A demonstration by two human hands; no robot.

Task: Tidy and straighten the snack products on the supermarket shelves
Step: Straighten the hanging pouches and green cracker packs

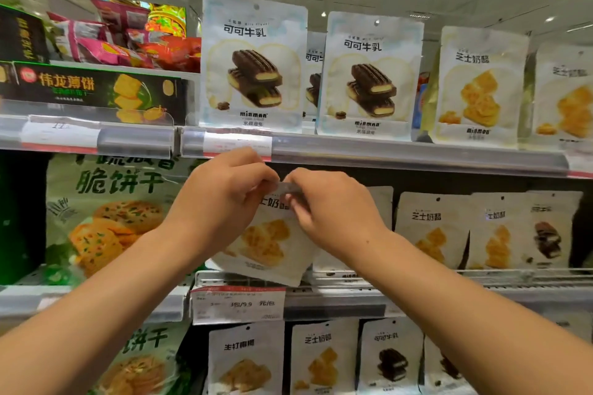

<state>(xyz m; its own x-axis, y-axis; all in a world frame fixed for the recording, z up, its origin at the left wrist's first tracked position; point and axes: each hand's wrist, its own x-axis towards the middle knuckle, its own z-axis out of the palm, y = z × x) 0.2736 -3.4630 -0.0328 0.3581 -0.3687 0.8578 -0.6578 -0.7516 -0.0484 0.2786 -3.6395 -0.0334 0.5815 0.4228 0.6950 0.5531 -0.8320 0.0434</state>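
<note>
A white snack pouch (269, 247) of yellow pastries hangs tilted before the middle shelf (417, 279), its top edge pinched by left hand (224, 199) and right hand (333, 212).

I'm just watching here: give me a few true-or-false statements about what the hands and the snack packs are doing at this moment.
1. Both hands hold the top edge of one white pouch. True: the left hand and right hand pinch it together.
2. That pouch hangs straight. False: it is tilted, its bottom swung to the right.
3. The pouch shows chocolate biscuits. False: it shows yellow pieces.
4. Two cocoa pouches stand on the shelf above the hands. True.
5. The price tag below the pouch is green. False: it is white with a red top strip.
</note>
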